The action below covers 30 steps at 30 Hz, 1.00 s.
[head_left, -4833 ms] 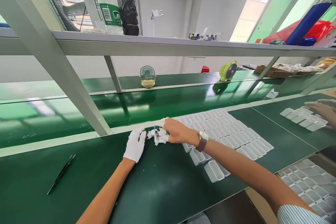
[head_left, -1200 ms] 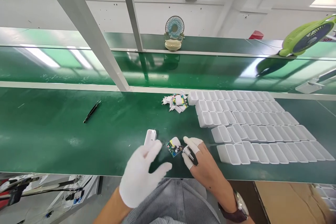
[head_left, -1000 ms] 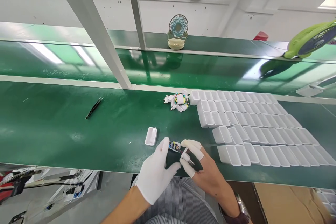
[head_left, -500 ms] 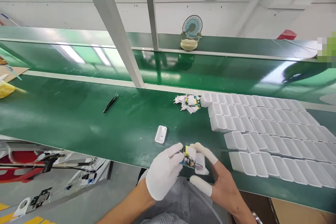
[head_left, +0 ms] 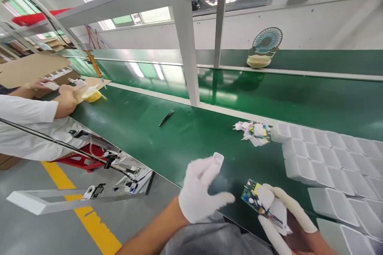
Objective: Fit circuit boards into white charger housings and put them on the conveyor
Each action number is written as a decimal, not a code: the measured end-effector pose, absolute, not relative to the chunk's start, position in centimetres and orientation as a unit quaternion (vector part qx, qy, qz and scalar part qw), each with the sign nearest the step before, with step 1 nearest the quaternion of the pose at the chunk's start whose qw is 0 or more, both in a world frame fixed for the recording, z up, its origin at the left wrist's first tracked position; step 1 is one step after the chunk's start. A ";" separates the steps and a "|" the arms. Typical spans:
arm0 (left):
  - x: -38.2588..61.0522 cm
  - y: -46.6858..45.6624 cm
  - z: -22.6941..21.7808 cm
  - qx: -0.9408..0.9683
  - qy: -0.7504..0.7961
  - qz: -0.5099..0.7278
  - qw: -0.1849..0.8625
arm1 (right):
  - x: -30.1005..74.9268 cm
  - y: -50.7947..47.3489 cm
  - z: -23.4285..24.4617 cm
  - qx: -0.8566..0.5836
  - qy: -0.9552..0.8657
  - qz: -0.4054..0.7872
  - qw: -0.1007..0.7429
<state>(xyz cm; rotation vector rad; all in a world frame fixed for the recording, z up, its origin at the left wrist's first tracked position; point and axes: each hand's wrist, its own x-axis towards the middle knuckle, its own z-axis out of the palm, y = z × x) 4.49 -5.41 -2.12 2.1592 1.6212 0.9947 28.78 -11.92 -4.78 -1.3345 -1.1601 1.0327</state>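
My right hand [head_left: 287, 215], with white covers on its fingers, grips a circuit board [head_left: 254, 199] together with a white plastic housing piece [head_left: 279, 213]. The board carries a yellow part and several small components, and it juts out to the left of the fingertips. My left hand [head_left: 201, 189], in a white glove, hovers over the table by a small white plastic cover [head_left: 218, 159]. Its thumb is spread away from the fingers. The fingers hide the cover's lower part, and whether they touch it I cannot tell.
White trays [head_left: 308, 169] stand in rows at the right. A pile of boards and white plugs [head_left: 254, 132] lies beside them. Tweezers [head_left: 166, 118] rest on the green table [head_left: 134, 127]. A small fan [head_left: 265, 48] is on the shelf. At far left a co-worker's sleeve [head_left: 30, 107] shows.
The view has turned left, bringing the co-worker into sight. My left hand has let go of the circuit board and moved to the white cover. My right hand keeps the board and housing piece.
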 end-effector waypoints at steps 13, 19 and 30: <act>6.0 -1.1 -4.0 0.799 0.449 0.225 0.331 | 27.9 -10.1 -2.5 -0.565 -0.653 0.247 0.440; 6.2 -0.8 -4.5 0.832 0.406 0.232 0.298 | 27.8 -9.7 -2.1 -0.550 -0.690 0.238 0.406; 6.0 -0.8 -5.0 0.850 0.381 0.246 0.269 | 27.7 -9.3 -2.1 -0.542 -0.705 0.252 0.382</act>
